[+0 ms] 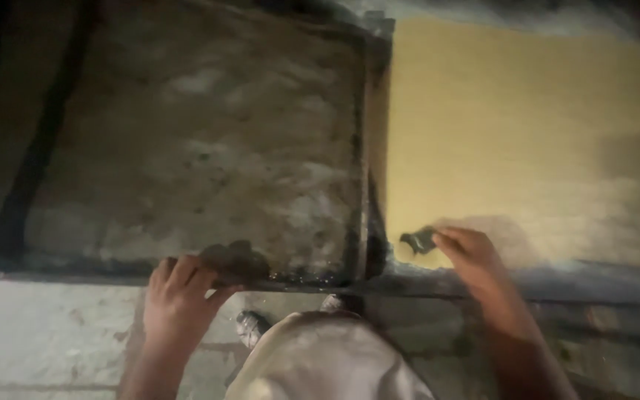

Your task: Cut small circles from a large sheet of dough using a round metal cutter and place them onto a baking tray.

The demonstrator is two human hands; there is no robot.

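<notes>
While gripped, tray (187,148) of grey residue

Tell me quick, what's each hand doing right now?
Left hand: fingers curled over the near edge of the grey slab, gripping it.
Right hand: fingertips pinching a small dark object against the yellow surface.

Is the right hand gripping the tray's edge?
No, the right hand rests on the yellow surface; the left hand grips the tray.
</notes>
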